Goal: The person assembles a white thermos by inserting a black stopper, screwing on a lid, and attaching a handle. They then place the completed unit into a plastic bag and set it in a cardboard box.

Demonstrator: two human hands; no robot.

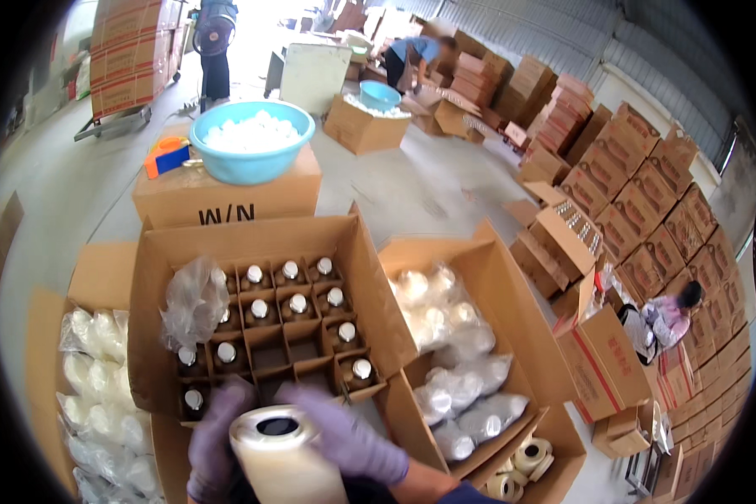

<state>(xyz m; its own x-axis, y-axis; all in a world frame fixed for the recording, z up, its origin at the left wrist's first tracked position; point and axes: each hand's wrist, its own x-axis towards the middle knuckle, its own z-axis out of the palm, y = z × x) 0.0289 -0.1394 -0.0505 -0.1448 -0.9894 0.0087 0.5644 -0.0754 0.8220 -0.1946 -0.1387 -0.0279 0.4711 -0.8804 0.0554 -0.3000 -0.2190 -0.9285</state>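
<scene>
A warehouse floor (412, 189) spreads out, with stacked brown cartons (647, 210) banked along the far right, where other people work among them. In the near middle an open divided carton (252, 252) stands with its flaps up, its cardboard cells keeping dark bottles with pale caps (298, 304) upright and apart; several cells near the front are unfilled, and a crumpled clear bag (193, 302) sits over its left cells. To its right another open carton (496, 286) holds bagged white pieces (466, 395), and a similar bagged lot (101, 395) lies to the left. Beyond, a sealed carton carries a blue basin (252, 143) of white pieces, raised within reach.

At the near edge both gloved hands grip a pale roll (286, 458), hollow core facing up. The left hand (214, 441) wraps its left side, fingers curled on it; the right hand (344, 433) lies over its right, fingers spread along it, steadying the bulky roll just in front of the bottle carton.
</scene>
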